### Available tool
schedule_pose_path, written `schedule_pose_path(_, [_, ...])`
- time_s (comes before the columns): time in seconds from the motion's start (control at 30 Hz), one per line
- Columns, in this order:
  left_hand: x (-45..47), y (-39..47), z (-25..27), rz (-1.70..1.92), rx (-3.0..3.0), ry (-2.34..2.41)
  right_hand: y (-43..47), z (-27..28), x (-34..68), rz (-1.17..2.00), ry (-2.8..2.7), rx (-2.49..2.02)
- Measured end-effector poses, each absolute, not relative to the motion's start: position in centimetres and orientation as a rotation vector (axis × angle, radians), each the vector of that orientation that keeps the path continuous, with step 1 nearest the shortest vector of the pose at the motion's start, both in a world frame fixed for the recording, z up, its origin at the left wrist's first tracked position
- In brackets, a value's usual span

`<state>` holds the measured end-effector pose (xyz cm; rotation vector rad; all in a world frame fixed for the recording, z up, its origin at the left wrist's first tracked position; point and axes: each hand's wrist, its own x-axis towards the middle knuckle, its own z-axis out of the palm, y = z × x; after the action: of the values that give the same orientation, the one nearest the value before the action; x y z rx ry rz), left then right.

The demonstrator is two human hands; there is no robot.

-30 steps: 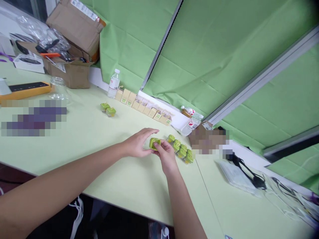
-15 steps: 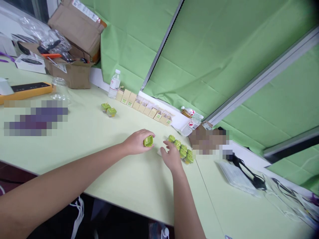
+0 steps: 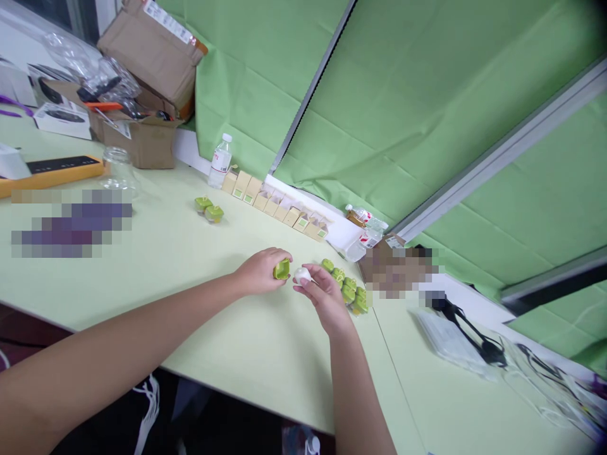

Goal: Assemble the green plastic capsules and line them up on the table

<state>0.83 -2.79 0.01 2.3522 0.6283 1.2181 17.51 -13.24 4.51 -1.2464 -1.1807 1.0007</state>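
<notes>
My left hand [image 3: 260,270] is closed around a small green lid [image 3: 281,269], its hollow side turned to the right and toward me. Close beside it, my right hand [image 3: 323,292] pinches a small white rounded piece [image 3: 302,275] between thumb and fingers; its exact kind is too small to tell. The two held things are near each other but apart, above the pale table. Just behind my right hand stands a cluster of several small clear containers with green lids [image 3: 348,291]. Two more green-lidded containers [image 3: 209,210] sit farther back on the left.
Small cardboard boxes [image 3: 270,203] line the table's back edge, beside an upright water bottle [image 3: 220,162]. More bottles [image 3: 367,235] lie at the back right. An open carton [image 3: 137,136], a glass jar [image 3: 117,168] and a yellow-black power strip [image 3: 61,167] occupy the left.
My right hand has closed on the white piece, which was lying by its fingers, and lifted it close to the green lid. My left hand has stayed nearly still.
</notes>
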Motion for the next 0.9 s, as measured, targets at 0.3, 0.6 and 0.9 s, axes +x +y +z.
schedule_pose_path(0.3, [0.9,-2.9,-0.1,1.169,2.404,0.642,-13.1,4.2,16.9,1.121,-1.071,-1.125])
schedule_pose_path(0.6, [0.8,-3.0,0.4,1.061,2.516,0.690,-12.3,2.9,16.5,1.004,-1.134,-1.147])
schedule_pose_path(0.9, [0.8,-3.4,0.6,1.026,2.601,0.706,-12.2,2.6,15.9,0.831,-1.280,-1.173])
